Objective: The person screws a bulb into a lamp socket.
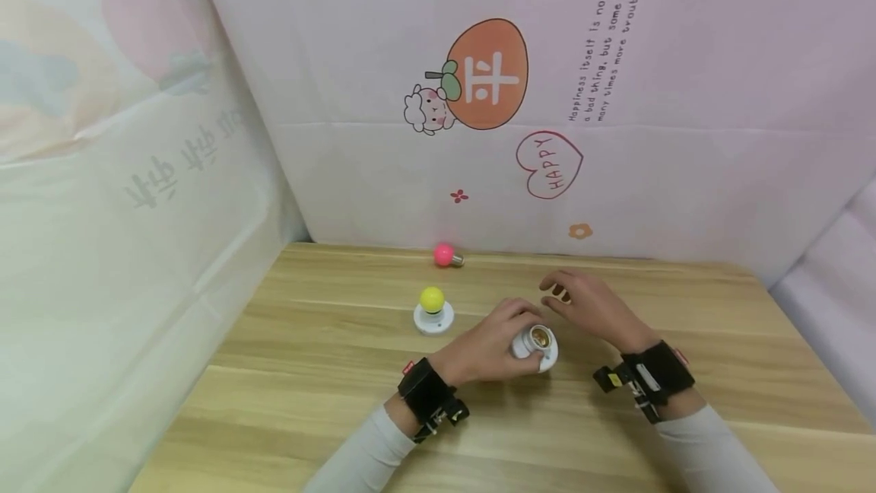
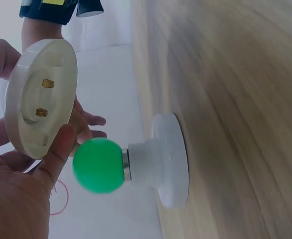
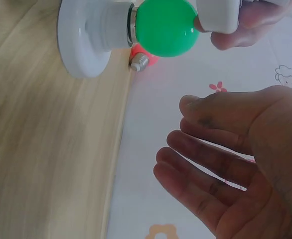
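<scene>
gripping a white round plastic lamp socket [image 1: 536, 345] by the rim of its flat base, the left hand [image 1: 487, 347] holds it tilted off the light wooden table [image 1: 328, 371], brass-lined mouth facing up toward the head camera. the right hand [image 1: 592, 304] hovers just behind that socket, fingers relaxed and spread, holding nothing. left of the held socket stands a second white socket with a yellow-green round bulb [image 1: 432, 300] screwed in; farther back lies a loose pink bulb [image 1: 444, 254]. the socket looks light, stiff and smooth, likely slippery; the wide base rim seems the safest hold.
</scene>
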Demonstrator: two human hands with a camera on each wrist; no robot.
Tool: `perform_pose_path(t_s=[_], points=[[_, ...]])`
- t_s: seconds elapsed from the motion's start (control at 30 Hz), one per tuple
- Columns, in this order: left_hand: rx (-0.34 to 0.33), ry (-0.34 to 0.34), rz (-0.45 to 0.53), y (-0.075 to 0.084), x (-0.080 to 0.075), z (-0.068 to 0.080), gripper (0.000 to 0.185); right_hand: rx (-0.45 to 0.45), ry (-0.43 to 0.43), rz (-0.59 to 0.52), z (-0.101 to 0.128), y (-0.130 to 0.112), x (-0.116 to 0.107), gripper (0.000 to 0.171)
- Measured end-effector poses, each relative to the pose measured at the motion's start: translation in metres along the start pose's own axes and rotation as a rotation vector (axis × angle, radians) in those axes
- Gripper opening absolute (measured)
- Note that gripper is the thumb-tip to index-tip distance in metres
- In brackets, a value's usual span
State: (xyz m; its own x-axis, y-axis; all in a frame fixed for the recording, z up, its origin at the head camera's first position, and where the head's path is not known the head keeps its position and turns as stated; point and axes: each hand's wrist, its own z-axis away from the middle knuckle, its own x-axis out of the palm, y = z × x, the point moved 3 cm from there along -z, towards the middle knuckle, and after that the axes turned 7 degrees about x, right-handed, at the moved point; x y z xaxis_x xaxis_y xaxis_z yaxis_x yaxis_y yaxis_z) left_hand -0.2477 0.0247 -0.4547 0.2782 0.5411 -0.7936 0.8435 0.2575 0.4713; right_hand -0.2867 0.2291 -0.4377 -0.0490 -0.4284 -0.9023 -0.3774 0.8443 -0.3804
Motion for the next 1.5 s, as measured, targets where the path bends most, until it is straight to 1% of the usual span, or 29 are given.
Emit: perform_pose_path(t_s=[0.2,0.43,0.67,0.77,0.87,0.97,1.13,1.37,1.5], points=[[-0.017,0.006,0.006,-0.003,-0.005,0.006,0.041,-0.013,-0.014,-0.019,-0.012,-0.006,0.005,0.022],[-0.044,0.038,-0.004,-0.009,-0.011,0.014,0.04,-0.029,-0.038,-0.024,-0.029,-0.011,0.011,0.023],[-0.076,0.038,0.003,-0.014,-0.016,0.02,0.039,-0.045,-0.06,-0.058,-0.048,-0.016,0.019,0.022],[-0.073,0.044,-0.002,-0.017,-0.018,0.022,0.037,-0.066,-0.064,-0.059,-0.055,-0.017,0.022,0.022],[-0.053,0.054,-0.032,-0.019,-0.02,0.025,0.036,-0.077,-0.073,-0.055,-0.06,-0.02,0.024,0.022],[-0.047,0.062,-0.057,-0.021,-0.024,0.029,0.034,-0.078,-0.086,-0.057,-0.065,-0.024,0.027,0.021],[-0.066,0.068,-0.062,-0.023,-0.028,0.035,0.035,-0.073,-0.108,-0.062,-0.075,-0.03,0.03,0.023],[-0.083,0.089,-0.098,-0.027,-0.033,0.042,0.036,-0.076,-0.138,-0.066,-0.089,-0.041,0.031,0.024],[-0.101,0.091,-0.072,-0.029,-0.036,0.048,0.035,-0.067,-0.161,-0.066,-0.096,-0.049,0.031,0.025]])
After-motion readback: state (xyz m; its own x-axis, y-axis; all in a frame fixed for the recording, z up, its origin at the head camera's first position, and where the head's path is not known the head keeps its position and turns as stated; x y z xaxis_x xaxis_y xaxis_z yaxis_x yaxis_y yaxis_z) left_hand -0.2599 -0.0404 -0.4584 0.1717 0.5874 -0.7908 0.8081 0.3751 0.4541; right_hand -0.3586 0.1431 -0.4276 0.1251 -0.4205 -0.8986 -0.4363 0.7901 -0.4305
